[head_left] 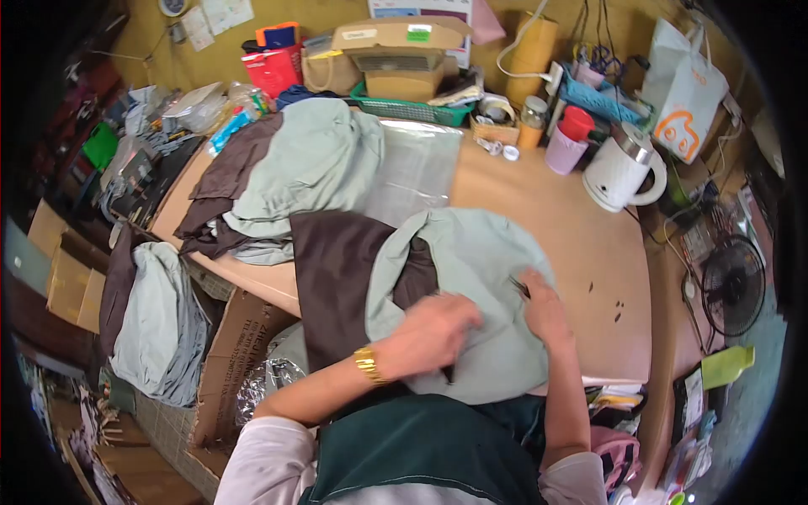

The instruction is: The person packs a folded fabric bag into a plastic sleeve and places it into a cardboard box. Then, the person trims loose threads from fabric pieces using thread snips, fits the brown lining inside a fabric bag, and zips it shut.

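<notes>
A pale grey-green and dark brown garment [484, 252] lies bunched over the front of the table. My left hand [433, 332], with a gold bracelet at the wrist, is over the cloth; its fingers are smeared by motion, so their grip cannot be made out. At the garment's right side, my right hand [543, 307] is closed around a small, dark, pointed tool [519, 288] that looks like thread snips. The tool's tips point up and left over the pale cloth.
More garments [311, 160] are heaped at the table's back left, beside clear plastic bags [412, 164]. A white kettle [621, 168] and a pink cup [566, 150] stand back right. An open carton [231, 370] is below left, a small fan [732, 282] at far right.
</notes>
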Motion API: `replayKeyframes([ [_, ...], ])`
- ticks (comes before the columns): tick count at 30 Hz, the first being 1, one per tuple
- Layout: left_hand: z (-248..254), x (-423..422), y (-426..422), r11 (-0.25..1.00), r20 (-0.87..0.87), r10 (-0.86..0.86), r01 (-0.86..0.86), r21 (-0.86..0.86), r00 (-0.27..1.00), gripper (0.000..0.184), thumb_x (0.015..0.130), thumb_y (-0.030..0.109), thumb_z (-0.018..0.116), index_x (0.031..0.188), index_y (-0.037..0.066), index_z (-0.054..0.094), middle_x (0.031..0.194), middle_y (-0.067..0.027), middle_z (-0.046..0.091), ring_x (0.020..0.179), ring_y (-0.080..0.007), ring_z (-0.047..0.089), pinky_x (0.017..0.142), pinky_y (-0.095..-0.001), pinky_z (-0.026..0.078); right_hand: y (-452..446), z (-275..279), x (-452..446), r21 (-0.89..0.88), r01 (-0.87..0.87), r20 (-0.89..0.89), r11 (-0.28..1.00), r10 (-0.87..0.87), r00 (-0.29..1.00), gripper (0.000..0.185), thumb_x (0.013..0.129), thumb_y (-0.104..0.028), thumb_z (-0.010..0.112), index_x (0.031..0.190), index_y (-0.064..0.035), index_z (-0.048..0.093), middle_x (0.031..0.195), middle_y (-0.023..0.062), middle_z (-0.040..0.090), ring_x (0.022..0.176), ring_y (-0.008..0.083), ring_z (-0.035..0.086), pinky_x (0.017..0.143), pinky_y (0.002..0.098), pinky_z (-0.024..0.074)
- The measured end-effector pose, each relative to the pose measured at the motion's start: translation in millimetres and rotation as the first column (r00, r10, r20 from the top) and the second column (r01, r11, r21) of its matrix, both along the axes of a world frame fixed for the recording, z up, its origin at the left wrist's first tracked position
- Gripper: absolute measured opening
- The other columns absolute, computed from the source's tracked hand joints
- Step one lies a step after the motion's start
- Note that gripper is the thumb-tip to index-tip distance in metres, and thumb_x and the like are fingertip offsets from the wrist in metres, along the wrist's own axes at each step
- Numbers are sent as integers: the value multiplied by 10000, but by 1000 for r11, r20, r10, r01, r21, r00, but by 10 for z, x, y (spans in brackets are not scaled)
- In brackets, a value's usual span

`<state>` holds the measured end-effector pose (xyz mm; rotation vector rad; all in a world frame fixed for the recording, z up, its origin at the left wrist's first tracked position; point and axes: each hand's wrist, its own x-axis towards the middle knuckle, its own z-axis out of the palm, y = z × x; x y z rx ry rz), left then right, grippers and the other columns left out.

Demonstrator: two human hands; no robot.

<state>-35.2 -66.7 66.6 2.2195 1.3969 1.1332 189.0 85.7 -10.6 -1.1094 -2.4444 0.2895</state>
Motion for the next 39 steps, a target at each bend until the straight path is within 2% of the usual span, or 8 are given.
replayKeyframes([
  [7, -441, -512, -410, 836, -271, 509, -544, -71, 817, 258, 704, 60, 726, 917, 38, 582, 881, -127, 526, 858, -317, 532, 734, -418, 425, -17, 441, 514, 4, 156, -15, 988, -156, 988, 299, 854, 56, 547, 1142, -7, 595, 1177, 216, 613, 1127, 365, 584, 912, 415, 493],
  [11, -520, -393, -403, 828, -349, 488, -550, -105, 800, 271, 711, 117, 738, 925, 40, 591, 892, -117, 521, 865, -307, 526, 731, -415, 413, -752, 789, -236, -398, -54, -238, 916, -47, 970, 254, 843, -100, 693, 1043, -17, 560, 960, 148, 661, 837, 325, 666, 734, 370, 516],
  [15, -534, -305, -306, 859, -302, 398, -467, -208, 866, 254, 791, 107, 647, 1016, 6, 586, 973, -147, 532, 909, -335, 533, 786, -432, 424, -1208, 343, -783, -338, -211, -196, 917, 150, 969, 545, 766, -121, 779, 1182, -57, 433, 873, 160, 648, 816, 314, 666, 691, 355, 506],
  [19, -579, -149, -254, 922, 228, 347, -285, -263, 910, 428, 852, 65, 517, 1270, -18, 471, 1301, -244, 472, 1230, -409, 447, 1030, -476, 356, -1096, 331, -775, -532, -250, -389, 809, 28, 921, 498, 761, -70, 767, 1146, -54, 452, 900, 165, 635, 823, 333, 661, 704, 362, 508],
  [25, -725, -125, 159, 920, -458, 302, -381, -88, 836, 546, 906, 330, 572, 1351, 35, 459, 1473, -203, 350, 1398, -400, 258, 1107, -613, 189, -869, 173, -531, -467, -208, -518, 860, -75, 852, 405, 827, 29, 671, 1163, -18, 449, 903, 105, 643, 793, 154, 641, 681, 268, 494],
  [27, -758, -154, 334, 923, -357, 358, -385, -6, 863, 540, 857, 304, 645, 1314, 60, 494, 1467, -175, 375, 1383, -378, 304, 1110, -592, 209, -666, 317, -402, -489, -228, -718, 842, -240, 653, 433, 813, -14, 693, 1177, -45, 461, 889, 148, 651, 756, 262, 660, 680, 334, 513],
  [33, -338, -338, 447, 732, 510, 523, -666, 141, 683, 273, 821, -38, 591, 1088, 13, 567, 1113, -154, 510, 941, -233, 549, 808, -326, 473, -493, 565, -84, -379, -135, -571, 915, -116, 813, 115, 928, -76, 583, 960, 12, 650, 889, 71, 668, 873, 152, 630, 796, 292, 491],
  [39, 82, 132, 510, 997, 291, 67, -55, -51, 954, 296, 778, -2, 725, 1062, 30, 650, 1032, -102, 578, 805, -177, 602, 660, -284, 514, 252, 400, 437, -225, 278, -103, 934, -306, 946, 139, 926, -153, 600, 981, -27, 619, 826, 145, 661, 732, 287, 647, 693, 350, 501],
])
